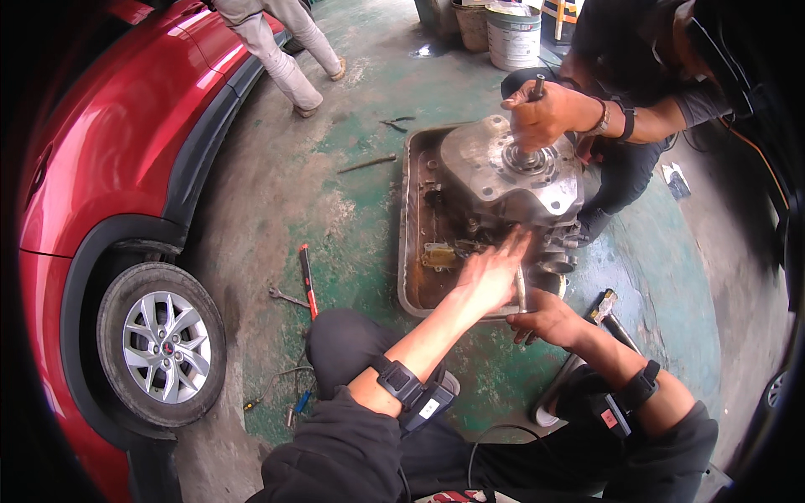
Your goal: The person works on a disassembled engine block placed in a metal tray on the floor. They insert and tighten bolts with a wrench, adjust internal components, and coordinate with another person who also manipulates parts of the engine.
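Floor: green-painted concrete [360,226], worn to grey in patches, with a shiny area to the right.
Left side: a red car [117,142], its wheel [162,345] turned toward the work.
Far side: a pale bucket [513,42] and a standing person's legs [281,54] in light trousers.
Loose tools: pliers [396,124] and a thin bar [367,164] left of the tray; nearer, a wrench [288,297] beside a red-and-black tool [309,281]; a hammer [616,323] at right.
Tray: a rimmed metal tray [405,243] on the floor.
Housing: the metal housing [482,168] sits in the tray, flat face up, its longer side running from far left to near right.
Rod: the metal rod [521,289] stands at the housing's near side, long axis near to far.
Left hand: the left hand [495,272] has fingers stretched toward the housing, unclenched; contact is unclear.
Right hand: the right hand [549,320] grasps the rod's near end, fingers curled.
Co-worker: a hand [549,117] clenched round a dark tool [537,88] over the housing's round hub [530,159].
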{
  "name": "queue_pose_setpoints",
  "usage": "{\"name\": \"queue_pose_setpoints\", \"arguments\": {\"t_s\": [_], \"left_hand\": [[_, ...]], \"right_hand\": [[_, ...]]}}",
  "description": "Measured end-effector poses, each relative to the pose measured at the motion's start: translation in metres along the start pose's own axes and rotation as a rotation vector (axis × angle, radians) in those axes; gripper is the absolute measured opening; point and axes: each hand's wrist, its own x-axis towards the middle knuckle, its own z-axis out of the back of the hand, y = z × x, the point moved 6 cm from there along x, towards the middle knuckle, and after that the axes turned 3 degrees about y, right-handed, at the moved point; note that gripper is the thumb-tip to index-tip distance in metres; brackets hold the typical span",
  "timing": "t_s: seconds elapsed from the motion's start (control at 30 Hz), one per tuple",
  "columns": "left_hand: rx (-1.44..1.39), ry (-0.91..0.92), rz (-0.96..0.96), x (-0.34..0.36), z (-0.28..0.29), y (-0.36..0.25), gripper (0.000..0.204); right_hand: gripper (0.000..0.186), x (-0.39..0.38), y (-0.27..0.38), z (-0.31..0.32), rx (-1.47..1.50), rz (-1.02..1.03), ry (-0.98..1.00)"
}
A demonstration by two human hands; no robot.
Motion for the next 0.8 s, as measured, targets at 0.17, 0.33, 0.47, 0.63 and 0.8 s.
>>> {"name": "queue_pose_setpoints", "arguments": {"t_s": [0.17,0.33,0.47,0.63,0.8], "left_hand": [[0.002,0.003,0.040,0.003,0.000,0.003,0.091],[0.025,-0.033,0.052,-0.001,0.007,0.006,0.083],[0.046,-0.094,0.040,-0.006,0.014,0.005,0.086],[0.025,-0.147,0.077,-0.007,0.023,0.009,0.083],[-0.025,-0.147,0.041,0.002,0.017,0.002,0.075]], "right_hand": [[0.038,0.002,-0.012,0.006,0.059,-0.036,-0.090],[0.039,-0.005,-0.004,0.005,0.174,0.058,-0.121],[0.024,-0.009,0.003,0.006,0.118,0.089,-0.151],[0.021,-0.016,0.015,0.027,0.027,0.083,-0.174],[0.032,-0.047,0.015,0.078,-0.085,0.023,-0.370]]}}
